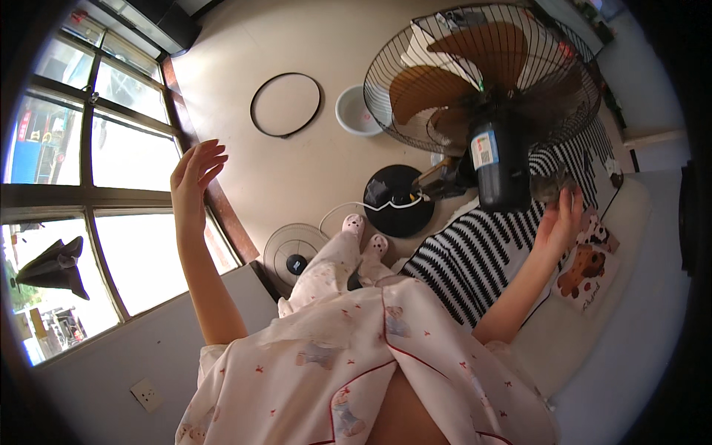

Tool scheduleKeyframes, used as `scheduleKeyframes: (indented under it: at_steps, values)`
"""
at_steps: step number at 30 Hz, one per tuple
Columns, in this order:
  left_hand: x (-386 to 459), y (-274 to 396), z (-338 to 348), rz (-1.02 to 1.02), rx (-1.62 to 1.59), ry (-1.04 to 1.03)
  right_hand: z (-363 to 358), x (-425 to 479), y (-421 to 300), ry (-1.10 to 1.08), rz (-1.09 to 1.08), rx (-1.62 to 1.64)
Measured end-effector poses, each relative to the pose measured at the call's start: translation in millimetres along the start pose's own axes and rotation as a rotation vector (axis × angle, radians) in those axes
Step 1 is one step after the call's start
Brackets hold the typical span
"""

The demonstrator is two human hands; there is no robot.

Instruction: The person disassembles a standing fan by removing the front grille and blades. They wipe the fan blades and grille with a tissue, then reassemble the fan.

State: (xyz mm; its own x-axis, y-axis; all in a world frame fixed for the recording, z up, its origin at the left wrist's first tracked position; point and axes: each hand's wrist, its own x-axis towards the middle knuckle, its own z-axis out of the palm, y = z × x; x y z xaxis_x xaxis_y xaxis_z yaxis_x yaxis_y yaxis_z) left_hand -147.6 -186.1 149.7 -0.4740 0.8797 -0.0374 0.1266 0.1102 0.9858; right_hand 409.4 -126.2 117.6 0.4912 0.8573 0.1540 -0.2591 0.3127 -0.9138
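My left hand [194, 167] is raised at the left in front of the window, its fingers loosely curled with nothing between them. At the right, my right hand [560, 217] holds a small, dark, see-through thing [550, 188] by its fingertips; what it is I cannot tell. It is just right of the black motor housing [500, 172] of a standing fan. The fan's brown blades [478, 53] show behind a black wire rear grille [384, 105]. The fan's round black base [399, 219] stands on the floor, with a clear plastic piece on it and a white cord beside it.
A round fan grille [278, 253] leans near my feet by the wall. A black ring [252, 114] and a white basin [347, 114] lie on the floor. A striped black-and-white cover [473, 250] drapes the seat at right, with a printed cushion [587, 275]. Windows [139, 150] line the left.
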Motion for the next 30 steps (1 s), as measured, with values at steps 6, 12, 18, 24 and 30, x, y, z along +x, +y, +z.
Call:
scheduleKeyframes:
  at_steps: [6, 12, 18, 24, 30]
  values:
    - [-16.8, 1.9, -16.9, 0.002, 0.015, 0.060, -0.6, -6.0, 7.0, 0.013, 0.045, 0.014]
    - [45.3, -24.1, -26.9, -0.061, -0.099, 0.039, 16.1, 6.8, 3.4, 0.157, -0.032, 0.098]
    - [180.5, -31.2, 4.8, -0.043, -0.194, -0.110, 32.6, -0.8, -2.9, 0.382, -0.214, 0.006]
    - [352.9, -45.5, 14.4, -0.013, -0.243, -0.317, 70.7, -23.3, -26.6, 0.535, -0.211, -0.149]
    - [465.4, -10.9, 2.1, 0.027, -0.103, -0.333, 112.9, -34.9, -89.5, 0.440, -0.331, -0.447]
